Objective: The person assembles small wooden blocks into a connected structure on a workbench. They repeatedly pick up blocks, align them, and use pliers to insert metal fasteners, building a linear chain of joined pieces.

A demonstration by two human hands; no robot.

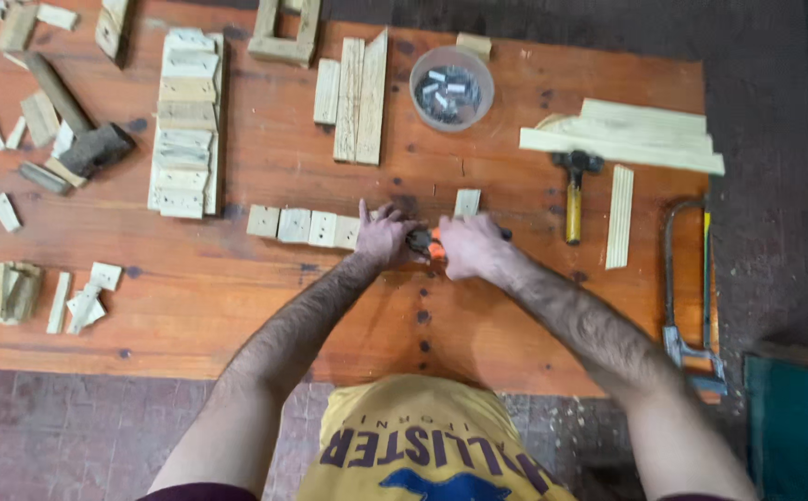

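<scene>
My left hand [384,234] rests on the end of a row of small pale wood blocks [304,226] laid across the reddish wooden table [237,306], fingers pressed on the last block. My right hand [471,245] is closed around a tool with orange and black handles [425,243], likely pliers, whose head meets the block under my left fingers. A single small block [466,202] lies just beyond my right hand. What the tool's jaws hold is hidden by my fingers.
A round container of small metal pieces [451,88] stands at the back. A yellow-handled hammer [574,195], wood strips [623,137], a hacksaw [690,288] lie right. A heavy mallet [79,125], stacked slats [186,121] and scrap blocks [14,289] lie left.
</scene>
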